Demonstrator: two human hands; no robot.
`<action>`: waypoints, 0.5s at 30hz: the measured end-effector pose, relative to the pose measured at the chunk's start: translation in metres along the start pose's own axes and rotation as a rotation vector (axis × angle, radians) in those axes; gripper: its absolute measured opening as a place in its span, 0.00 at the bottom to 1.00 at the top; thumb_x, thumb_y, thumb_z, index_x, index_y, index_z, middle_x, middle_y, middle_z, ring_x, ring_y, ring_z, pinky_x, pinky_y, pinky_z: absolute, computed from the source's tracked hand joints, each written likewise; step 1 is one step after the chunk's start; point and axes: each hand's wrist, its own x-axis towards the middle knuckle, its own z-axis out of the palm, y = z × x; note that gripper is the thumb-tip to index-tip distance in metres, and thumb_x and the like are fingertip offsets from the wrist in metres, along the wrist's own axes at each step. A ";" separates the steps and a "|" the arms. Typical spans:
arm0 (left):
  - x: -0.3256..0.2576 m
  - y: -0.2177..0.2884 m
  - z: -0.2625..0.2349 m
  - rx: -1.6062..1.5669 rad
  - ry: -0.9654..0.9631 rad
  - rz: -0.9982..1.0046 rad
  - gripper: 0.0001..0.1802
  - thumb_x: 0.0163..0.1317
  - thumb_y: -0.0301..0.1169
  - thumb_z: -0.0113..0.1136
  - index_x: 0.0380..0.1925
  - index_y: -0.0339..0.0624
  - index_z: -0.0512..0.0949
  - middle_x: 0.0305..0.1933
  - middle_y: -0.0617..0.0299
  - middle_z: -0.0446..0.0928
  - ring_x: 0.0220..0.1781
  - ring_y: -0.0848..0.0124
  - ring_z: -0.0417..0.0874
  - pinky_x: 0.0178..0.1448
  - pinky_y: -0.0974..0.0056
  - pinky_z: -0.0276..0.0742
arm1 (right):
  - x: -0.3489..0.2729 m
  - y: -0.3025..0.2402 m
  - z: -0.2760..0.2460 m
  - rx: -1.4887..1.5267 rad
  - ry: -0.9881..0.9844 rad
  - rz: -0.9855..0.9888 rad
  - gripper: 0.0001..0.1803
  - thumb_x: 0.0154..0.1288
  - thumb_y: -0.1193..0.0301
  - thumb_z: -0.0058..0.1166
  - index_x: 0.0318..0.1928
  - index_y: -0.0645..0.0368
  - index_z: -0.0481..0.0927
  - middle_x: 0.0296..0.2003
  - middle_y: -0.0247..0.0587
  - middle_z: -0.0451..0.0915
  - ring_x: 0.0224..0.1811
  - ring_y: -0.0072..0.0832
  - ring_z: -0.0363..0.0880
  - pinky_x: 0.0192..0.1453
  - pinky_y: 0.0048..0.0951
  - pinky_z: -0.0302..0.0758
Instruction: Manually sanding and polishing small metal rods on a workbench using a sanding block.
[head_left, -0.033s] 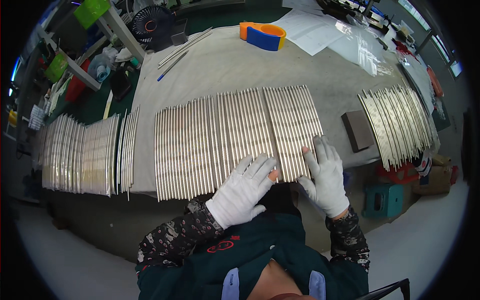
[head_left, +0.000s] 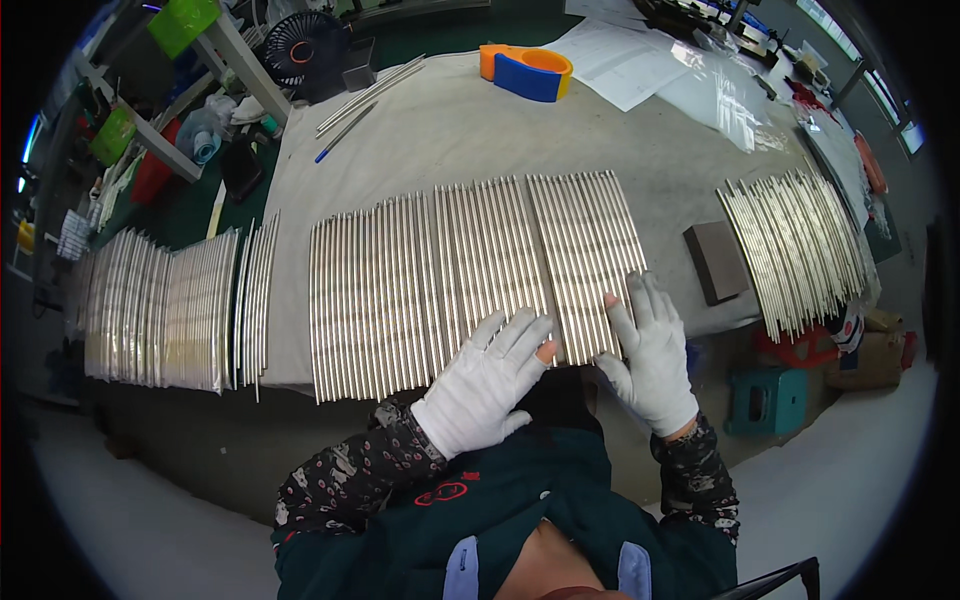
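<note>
Thin metal rods (head_left: pixel 375 300) lie side by side across the table, their near ends by its front edge, with narrow gaps splitting them into groups. My left hand (head_left: pixel 483 378) wears a white glove with a bare fingertip showing and rests flat, fingers stretched out, on the near ends of the middle rods. My right hand (head_left: pixel 652 355), gloved alike, touches the right-hand group of rods (head_left: pixel 588 260), its fingers apart along the outer edge and its thumb near the lower ends. Neither hand grips anything.
A dark rectangular block (head_left: pixel 714 262) stands beside another stack of rods (head_left: pixel 795 255) on the right. Bagged rods (head_left: pixel 160 310) lie at left. Farther back are a tape roll (head_left: pixel 530 75) in orange and blue, a pen (head_left: pixel 345 132), loose rods (head_left: pixel 370 95), papers (head_left: pixel 620 60) and a fan (head_left: pixel 300 50).
</note>
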 end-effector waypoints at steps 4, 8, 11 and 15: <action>-0.003 -0.001 0.001 0.012 0.005 -0.005 0.46 0.39 0.41 0.73 0.58 0.32 0.65 0.67 0.46 0.59 0.69 0.51 0.59 0.71 0.47 0.54 | 0.001 0.000 0.003 0.055 -0.004 0.002 0.37 0.54 0.54 0.57 0.61 0.62 0.65 0.60 0.61 0.63 0.64 0.59 0.60 0.64 0.55 0.60; -0.002 -0.001 -0.001 0.018 -0.019 -0.017 0.46 0.38 0.42 0.73 0.58 0.32 0.65 0.66 0.47 0.60 0.69 0.52 0.60 0.71 0.48 0.54 | 0.005 -0.004 0.000 0.044 -0.021 0.015 0.37 0.52 0.56 0.59 0.59 0.63 0.66 0.59 0.61 0.63 0.64 0.58 0.60 0.64 0.55 0.61; -0.002 -0.001 -0.004 0.029 -0.029 -0.022 0.46 0.38 0.42 0.73 0.58 0.33 0.65 0.66 0.48 0.60 0.69 0.52 0.60 0.71 0.48 0.53 | 0.007 -0.008 -0.002 0.034 -0.021 0.021 0.37 0.51 0.58 0.60 0.59 0.63 0.66 0.59 0.61 0.64 0.64 0.58 0.60 0.64 0.55 0.61; -0.005 -0.001 -0.002 0.047 -0.030 -0.031 0.46 0.39 0.43 0.73 0.58 0.34 0.65 0.66 0.48 0.60 0.69 0.53 0.60 0.71 0.48 0.53 | 0.007 -0.010 -0.002 0.053 -0.024 0.024 0.37 0.50 0.58 0.60 0.59 0.63 0.66 0.59 0.61 0.63 0.64 0.58 0.60 0.64 0.55 0.60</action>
